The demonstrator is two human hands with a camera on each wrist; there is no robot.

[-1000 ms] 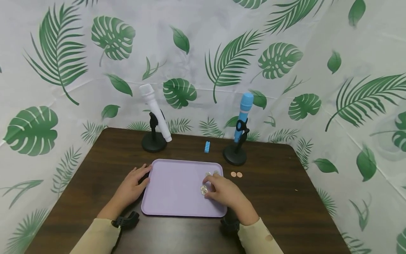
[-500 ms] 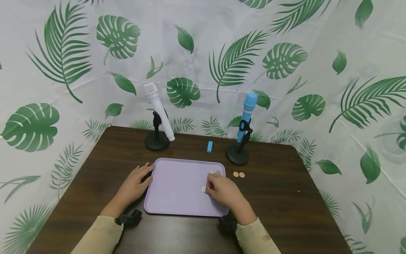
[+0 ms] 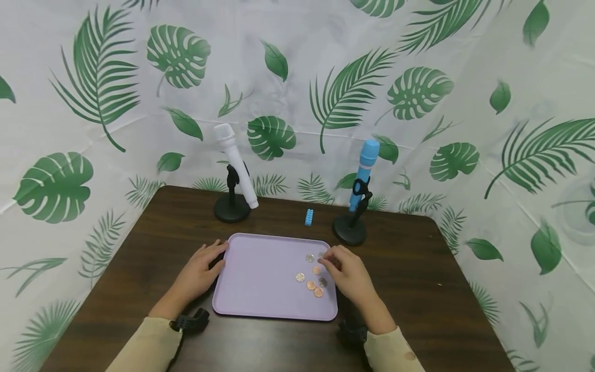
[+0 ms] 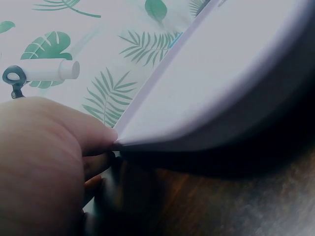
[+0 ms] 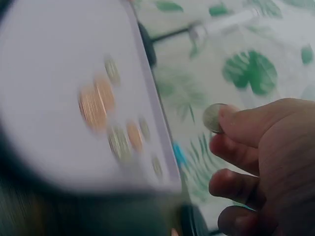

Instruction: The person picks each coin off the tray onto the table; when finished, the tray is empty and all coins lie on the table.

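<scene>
In the head view my right hand [image 3: 351, 276] is at the right rim of the lilac tray [image 3: 260, 268]. Its thumb and index finger pinch a silver coin [image 5: 212, 118], clearest in the right wrist view. On the tray's right side lie several coins, among them a silver coin [image 3: 300, 277], a copper coin [image 3: 311, 285] and a darker silver coin [image 3: 323, 282]. My left hand [image 3: 199, 274] rests against the tray's left rim, fingers extended and thumb touching the edge. In the left wrist view, the thumb [image 4: 96, 132] meets the rim; the other fingers are partly hidden.
Behind the tray stand a white microphone [image 3: 237, 168] and a blue microphone [image 3: 364, 170] on black stands. A small blue studded block [image 3: 309, 217] lies between them on the dark wooden table [image 3: 409, 289]. A leaf-patterned cloth [image 3: 288, 88] hangs behind.
My right hand has moved off the tray's middle toward its right rim, uncovering several coins. Two copper coins seen right of the tray are now behind that hand. My left hand stays put.
</scene>
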